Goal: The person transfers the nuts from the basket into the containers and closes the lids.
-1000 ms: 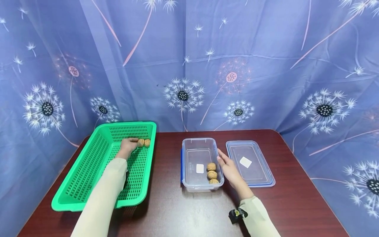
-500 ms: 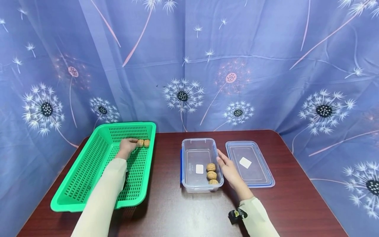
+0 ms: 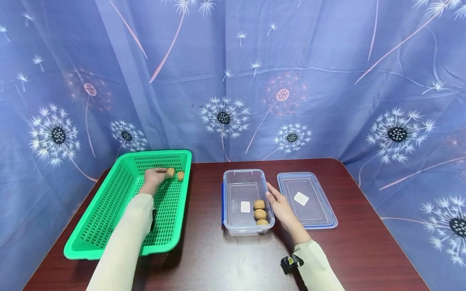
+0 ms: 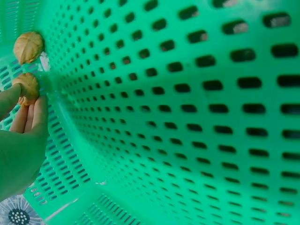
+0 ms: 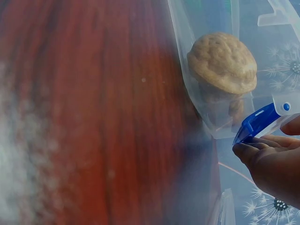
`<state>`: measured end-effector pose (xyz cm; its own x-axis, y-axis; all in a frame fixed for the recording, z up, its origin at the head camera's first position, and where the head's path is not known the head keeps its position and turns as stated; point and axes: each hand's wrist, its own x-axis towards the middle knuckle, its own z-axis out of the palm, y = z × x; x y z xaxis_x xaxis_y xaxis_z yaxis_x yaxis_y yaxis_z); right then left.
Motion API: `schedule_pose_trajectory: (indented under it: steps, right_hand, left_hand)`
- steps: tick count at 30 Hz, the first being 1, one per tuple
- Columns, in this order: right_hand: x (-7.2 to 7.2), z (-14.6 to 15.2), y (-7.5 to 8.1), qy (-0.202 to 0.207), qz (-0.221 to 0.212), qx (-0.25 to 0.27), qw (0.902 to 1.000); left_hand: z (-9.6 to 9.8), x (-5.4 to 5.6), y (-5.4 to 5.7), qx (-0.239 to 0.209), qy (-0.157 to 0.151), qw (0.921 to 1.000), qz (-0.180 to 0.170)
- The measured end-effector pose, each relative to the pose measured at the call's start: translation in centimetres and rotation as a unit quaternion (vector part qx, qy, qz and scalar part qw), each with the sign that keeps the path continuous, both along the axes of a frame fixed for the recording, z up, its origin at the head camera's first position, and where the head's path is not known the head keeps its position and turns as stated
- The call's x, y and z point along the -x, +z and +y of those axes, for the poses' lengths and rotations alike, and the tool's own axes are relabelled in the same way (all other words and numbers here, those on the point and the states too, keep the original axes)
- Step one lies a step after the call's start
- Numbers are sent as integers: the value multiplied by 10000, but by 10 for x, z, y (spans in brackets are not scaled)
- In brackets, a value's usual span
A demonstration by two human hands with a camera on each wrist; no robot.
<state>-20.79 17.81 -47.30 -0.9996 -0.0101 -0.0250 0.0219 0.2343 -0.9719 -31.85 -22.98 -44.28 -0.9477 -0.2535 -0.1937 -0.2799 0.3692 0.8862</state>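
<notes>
My left hand [image 3: 153, 180] reaches into the green plastic basket [image 3: 183, 202], pinching a walnut [image 3: 170, 172] between thumb and fingers. Close to its right lies a second walnut [image 3: 180, 176], with a small gap between them. In the left wrist view the held walnut [image 4: 29, 88] shows past the thumb. Fairly straight fingers of my right hand [image 3: 282, 206] touch the right side of a clear plastic container [image 3: 233, 232], by its blue latch [image 5: 258, 123]. Three walnuts [image 3: 260, 214] sit in a row along that container's right wall.
Right of the container, its clear lid [image 3: 313, 206] with a blue seal lies flat on the dark red table [image 3: 207, 258]. A blue dandelion-print curtain [image 3: 182, 101] hangs behind and at both sides. Another blue latch [image 3: 223, 204] hangs on the container's left side.
My left hand has shifted slightly left and up with the pinched walnut, parting it from the walnut beside it. The right hand and the container have stayed put.
</notes>
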Motion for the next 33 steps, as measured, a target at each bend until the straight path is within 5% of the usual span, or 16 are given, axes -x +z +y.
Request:
schedule_pose_trajectory:
  steps: [18, 33]
  right_hand:
    - [1, 0, -1, 30, -25, -46, 10000]
    - [1, 0, -1, 23, -19, -112, 9999]
  left_hand:
    - [-5, 1, 32, -968, 207, 9950, 143]
    - [18, 1, 75, -1483, -247, 9879, 378]
